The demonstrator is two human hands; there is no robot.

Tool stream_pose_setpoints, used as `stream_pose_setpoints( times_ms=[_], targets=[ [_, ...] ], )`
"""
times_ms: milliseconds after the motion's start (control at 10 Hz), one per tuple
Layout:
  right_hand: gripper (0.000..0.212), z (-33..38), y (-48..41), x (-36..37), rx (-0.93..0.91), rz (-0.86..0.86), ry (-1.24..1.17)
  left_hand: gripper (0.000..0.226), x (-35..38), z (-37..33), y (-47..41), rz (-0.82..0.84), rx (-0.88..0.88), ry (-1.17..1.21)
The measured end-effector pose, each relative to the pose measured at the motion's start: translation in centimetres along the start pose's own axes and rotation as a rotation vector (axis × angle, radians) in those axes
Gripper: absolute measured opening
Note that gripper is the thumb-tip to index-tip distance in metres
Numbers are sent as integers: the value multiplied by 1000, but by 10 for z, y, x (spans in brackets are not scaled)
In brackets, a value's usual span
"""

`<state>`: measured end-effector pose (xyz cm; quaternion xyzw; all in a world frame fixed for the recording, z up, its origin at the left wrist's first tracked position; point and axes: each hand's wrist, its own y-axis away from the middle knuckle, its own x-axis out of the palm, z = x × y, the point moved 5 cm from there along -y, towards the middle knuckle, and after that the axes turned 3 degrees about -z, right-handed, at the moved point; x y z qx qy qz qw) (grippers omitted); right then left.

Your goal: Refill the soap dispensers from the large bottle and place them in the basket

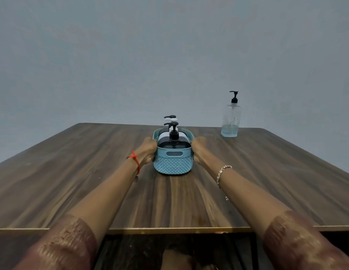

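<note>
Both my left hand and right hand are clasping the basket from either side, steadying it because the dispensers are standing packed inside, while the large bottle is sitting well beyond its right.

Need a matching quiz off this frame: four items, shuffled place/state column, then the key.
Things:
1. basket
2. large bottle
3. front dispenser
4. left hand

Place or state:
A. stands alone at the far right of the table, only a little liquid at the bottom
B. sits inside the basket, black pump on top
C. gripped on two sides, mid-table
D. grips the basket's side, red thread at the wrist

Pairs: 1-C, 2-A, 3-B, 4-D
</note>
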<state>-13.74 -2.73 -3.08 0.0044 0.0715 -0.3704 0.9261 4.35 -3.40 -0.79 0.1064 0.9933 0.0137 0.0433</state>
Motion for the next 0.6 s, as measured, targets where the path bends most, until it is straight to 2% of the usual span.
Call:
stream_pose_setpoints(
  times_ms=[200,300,400,500,600],
  targets=[
    [24,-12,2,0,-38,-10,82,31,-6,14,-10,28,16,-34],
    [26,-4,15,-2,-138,10,125,30,-7,18,-10,31,88,-21],
    [40,1,39,-5,-289,23,262,50,-7,19,-3,33,321,-176],
    [69,-11,62,-10,-438,3,440,72,-4,28,6,10,480,-427],
    [83,-27,88,-15,-560,0,649,73,0,31,37,-40,543,-565]
  ],
)
